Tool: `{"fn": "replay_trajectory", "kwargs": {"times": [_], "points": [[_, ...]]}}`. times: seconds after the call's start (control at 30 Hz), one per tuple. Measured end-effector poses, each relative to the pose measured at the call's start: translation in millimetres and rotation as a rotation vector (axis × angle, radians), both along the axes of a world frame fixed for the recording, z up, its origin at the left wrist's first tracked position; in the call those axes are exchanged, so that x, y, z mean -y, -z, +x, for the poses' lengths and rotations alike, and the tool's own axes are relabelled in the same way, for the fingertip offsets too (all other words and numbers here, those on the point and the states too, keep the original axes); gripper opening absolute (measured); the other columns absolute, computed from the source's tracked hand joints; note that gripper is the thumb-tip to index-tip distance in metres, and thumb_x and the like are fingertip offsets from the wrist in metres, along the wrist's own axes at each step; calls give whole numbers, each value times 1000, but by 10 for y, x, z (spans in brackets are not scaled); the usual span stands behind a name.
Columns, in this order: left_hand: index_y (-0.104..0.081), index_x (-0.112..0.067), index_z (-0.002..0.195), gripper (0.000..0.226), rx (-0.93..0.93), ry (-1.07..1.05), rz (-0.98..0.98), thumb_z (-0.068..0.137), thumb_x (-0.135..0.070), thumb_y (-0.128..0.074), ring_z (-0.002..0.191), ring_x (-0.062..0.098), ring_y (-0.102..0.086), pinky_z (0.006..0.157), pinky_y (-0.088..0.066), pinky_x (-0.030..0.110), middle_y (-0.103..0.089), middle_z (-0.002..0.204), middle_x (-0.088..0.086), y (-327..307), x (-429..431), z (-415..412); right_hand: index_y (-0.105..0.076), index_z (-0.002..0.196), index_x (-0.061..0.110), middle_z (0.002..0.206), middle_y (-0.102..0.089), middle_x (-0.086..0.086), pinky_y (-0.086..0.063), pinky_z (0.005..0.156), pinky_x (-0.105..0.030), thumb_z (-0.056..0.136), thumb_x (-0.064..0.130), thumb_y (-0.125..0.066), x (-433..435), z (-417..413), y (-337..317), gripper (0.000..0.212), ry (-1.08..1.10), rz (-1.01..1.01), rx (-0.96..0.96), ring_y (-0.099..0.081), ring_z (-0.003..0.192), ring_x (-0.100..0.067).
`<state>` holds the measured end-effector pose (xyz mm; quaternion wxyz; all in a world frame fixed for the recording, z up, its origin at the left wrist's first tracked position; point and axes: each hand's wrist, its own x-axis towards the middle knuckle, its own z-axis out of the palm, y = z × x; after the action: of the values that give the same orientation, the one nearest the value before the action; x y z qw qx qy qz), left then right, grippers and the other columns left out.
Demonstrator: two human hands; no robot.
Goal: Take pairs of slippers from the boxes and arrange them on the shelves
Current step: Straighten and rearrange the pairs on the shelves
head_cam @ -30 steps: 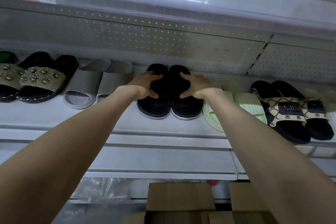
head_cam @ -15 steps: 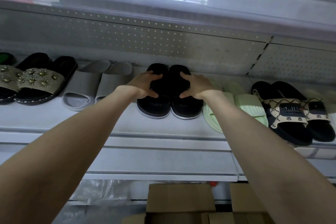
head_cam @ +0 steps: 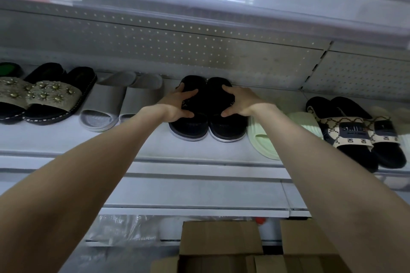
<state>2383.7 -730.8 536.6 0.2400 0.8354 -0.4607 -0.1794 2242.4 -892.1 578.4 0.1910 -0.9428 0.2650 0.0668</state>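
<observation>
Head view: your left hand (head_cam: 179,104) grips the strap of the left one of the black slippers (head_cam: 188,127), thumb and fingers curled round it. Your right hand (head_cam: 238,103) grips the other strap the same way. The pair sits side by side, touching, soles down on the shelf (head_cam: 155,147). Grey slippers (head_cam: 111,104) lie just beside on the left. Pale green slippers (head_cam: 264,139) lie close on the right, partly behind your right forearm. Cardboard boxes (head_cam: 219,239) sit below, at frame bottom.

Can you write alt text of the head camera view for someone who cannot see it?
Left hand and right hand grip black slippers on a shelf, between grey slippers and pale green slippers. Cardboard boxes sit below.
</observation>
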Motion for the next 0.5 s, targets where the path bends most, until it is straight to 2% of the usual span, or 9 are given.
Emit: {"fn": "replay_trajectory", "kwargs": {"times": [0.1,0.27,0.4,0.5], "points": [[-23,-26,147,80,22,-18,-34,82,-26,-69,146,21,-7,117,-16,29,-5,158,7,52,-110,-131,-13,151,26,157,-21,-7,-25,112,-30,74,26,-79,-52,-90,43,102,21,37,21,-24,143,-25],[-20,-24,148,94,4,-35,-46,74,-30,-77,141,24,-25,112,-25,29,-15,156,7,118,-319,-376,-8,152,28,159,-5,-13,-14,117,-33,69,27,-83,-170,-249,200,111,18,58,-8,-4,147,-26],[-15,-20,149,97,24,-80,26,75,-30,-76,145,26,-13,115,-17,30,-4,157,15,179,-383,-484,-9,152,28,158,-7,-16,-22,116,-34,68,27,-83,-227,-331,300,112,10,20,-17,-12,146,-27],[-15,-19,149,92,19,-107,18,78,-26,-73,144,30,-14,115,-15,29,-1,157,17,214,-392,-525,-11,151,29,158,1,-17,-27,115,-37,70,24,-82,-250,-353,356,109,11,-37,-11,-17,145,-32]]}}
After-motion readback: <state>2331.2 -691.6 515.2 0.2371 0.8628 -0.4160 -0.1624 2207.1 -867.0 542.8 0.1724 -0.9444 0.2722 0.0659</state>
